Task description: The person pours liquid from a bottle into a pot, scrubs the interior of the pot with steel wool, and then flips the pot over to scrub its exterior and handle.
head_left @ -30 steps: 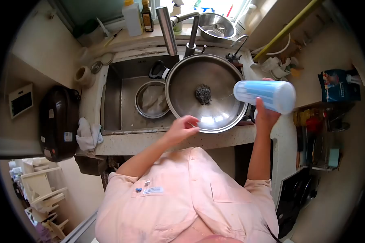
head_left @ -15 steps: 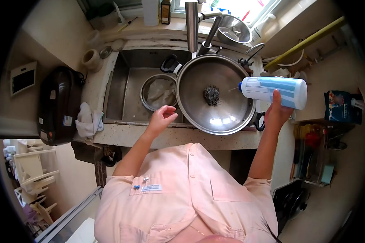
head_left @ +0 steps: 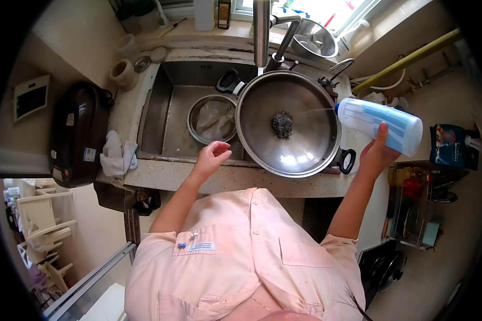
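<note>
My right hand [head_left: 378, 153] is wrapped round a white and blue squeeze bottle [head_left: 381, 124], tilted on its side. Its blue cap points left over the rim of a large steel wok [head_left: 310, 144], and a thin stream of liquid runs from it toward a steel wool scrubber [head_left: 281, 124] lying in the wok. My left hand [head_left: 211, 160] hovers by the front edge of the sink, fingers loosely curled with a gap at the thumb, holding nothing. Beyond it a round metal basin [head_left: 190, 119] with something pale inside sits in the sink.
The wok rests across the right part of the sink [head_left: 163, 107], below the faucet [head_left: 261, 37]. A metal bowl [head_left: 326, 51] stands behind it. On the left are a dark rice cooker [head_left: 80, 134] and a white cloth [head_left: 116, 155]. A dark blue pouch [head_left: 451, 147] is at the right.
My right hand and the bottle have moved right and slightly down, away from the wok's middle. The stream of liquid now shows longer. My left hand has barely moved.
</note>
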Action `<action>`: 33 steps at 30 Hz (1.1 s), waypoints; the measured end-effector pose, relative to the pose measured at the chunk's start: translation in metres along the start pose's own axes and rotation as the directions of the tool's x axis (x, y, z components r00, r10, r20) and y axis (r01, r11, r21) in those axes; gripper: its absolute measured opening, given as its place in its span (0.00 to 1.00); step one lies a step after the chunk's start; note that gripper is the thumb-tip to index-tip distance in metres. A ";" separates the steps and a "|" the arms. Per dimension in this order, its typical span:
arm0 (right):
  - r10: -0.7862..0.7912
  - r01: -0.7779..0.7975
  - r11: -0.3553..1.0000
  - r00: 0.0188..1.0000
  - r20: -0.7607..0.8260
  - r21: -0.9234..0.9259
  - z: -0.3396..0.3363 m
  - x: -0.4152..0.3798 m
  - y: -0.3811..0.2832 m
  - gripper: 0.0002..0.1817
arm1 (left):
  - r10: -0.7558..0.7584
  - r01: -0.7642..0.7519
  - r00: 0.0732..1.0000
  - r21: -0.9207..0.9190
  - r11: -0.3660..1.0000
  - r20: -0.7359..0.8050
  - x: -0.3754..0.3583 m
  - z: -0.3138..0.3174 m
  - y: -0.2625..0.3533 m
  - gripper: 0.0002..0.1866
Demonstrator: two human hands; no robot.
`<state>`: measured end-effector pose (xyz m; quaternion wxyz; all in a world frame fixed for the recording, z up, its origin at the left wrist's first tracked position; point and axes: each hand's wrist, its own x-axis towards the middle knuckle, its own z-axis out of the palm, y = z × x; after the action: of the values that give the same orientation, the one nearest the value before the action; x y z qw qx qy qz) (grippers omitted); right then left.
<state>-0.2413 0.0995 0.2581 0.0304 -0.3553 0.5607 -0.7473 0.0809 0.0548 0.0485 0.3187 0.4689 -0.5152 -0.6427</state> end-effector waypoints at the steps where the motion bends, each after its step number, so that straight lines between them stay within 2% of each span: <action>1: -0.023 0.023 1.000 1.000 -0.004 -0.002 -0.001 0.002 -0.001 0.36 | -0.004 0.004 1.000 -0.001 1.000 -0.003 -0.001 0.000 -0.001 0.13; 3: -0.069 0.069 0.998 0.998 -0.010 -0.006 -0.002 0.005 -0.004 0.35 | -0.004 0.004 1.000 -0.006 1.000 -0.008 -0.002 -0.001 -0.003 0.13; 6: -0.036 0.032 0.993 0.999 -0.036 -0.116 -0.008 -0.001 -0.015 0.35 | 0.003 -0.003 1.000 -0.011 1.000 -0.021 -0.003 -0.004 -0.010 0.13; 9: 0.070 -0.065 0.990 0.997 0.040 -0.121 -0.009 -0.014 -0.011 0.35 | -0.036 0.036 0.999 -0.008 0.999 -0.017 -0.004 -0.005 -0.011 0.13; 10: 0.041 -0.033 0.996 0.994 0.103 -0.078 -0.001 -0.019 -0.011 0.35 | -0.061 0.061 0.998 -0.002 0.998 -0.011 -0.005 -0.005 -0.012 0.13; 13: -0.023 0.023 0.999 1.000 -0.004 0.040 0.023 -0.014 -0.006 0.35 | -0.043 0.043 0.999 -0.006 0.999 0.022 -0.004 -0.002 -0.011 0.13; 14: -0.062 0.062 0.998 0.998 -0.030 -0.010 0.030 -0.010 -0.015 0.34 | -0.047 0.047 0.999 -0.011 0.999 0.022 -0.004 -0.001 -0.009 0.13; 17: -0.032 0.028 0.994 0.999 -0.042 -0.102 0.023 -0.004 -0.033 0.35 | -0.047 0.047 0.999 -0.030 0.998 0.005 -0.003 -0.003 -0.006 0.13; 21: -0.080 0.071 0.981 0.996 0.042 0.178 0.031 -0.013 -0.024 0.36 | -0.043 0.043 0.999 -0.022 0.999 -0.005 -0.002 -0.004 -0.015 0.13; 25: -0.033 0.030 0.974 0.999 0.006 0.223 0.045 -0.006 -0.029 0.39 | -0.056 0.057 0.998 -0.025 0.998 0.023 -0.002 -0.004 -0.012 0.13; 26: -0.019 0.006 0.981 0.998 0.062 0.194 0.043 -0.005 -0.022 0.38 | -0.065 0.066 0.998 -0.022 0.998 0.018 -0.002 -0.005 -0.011 0.13; 29: 0.041 -0.069 0.956 0.994 0.103 0.285 0.038 -0.007 -0.016 0.36 | -0.065 0.065 0.998 -0.020 0.998 0.009 -0.001 -0.006 -0.009 0.13; 33: 0.164 -0.209 0.935 0.971 0.172 0.287 0.029 -0.010 -0.013 0.36 | -0.046 0.046 0.999 -0.001 0.999 0.012 -0.001 -0.011 -0.013 0.14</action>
<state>-0.2130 0.0849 0.2683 0.1963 -0.3450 0.4671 -0.7901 0.0922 0.0555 0.0365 0.3013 0.4766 -0.5056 -0.6530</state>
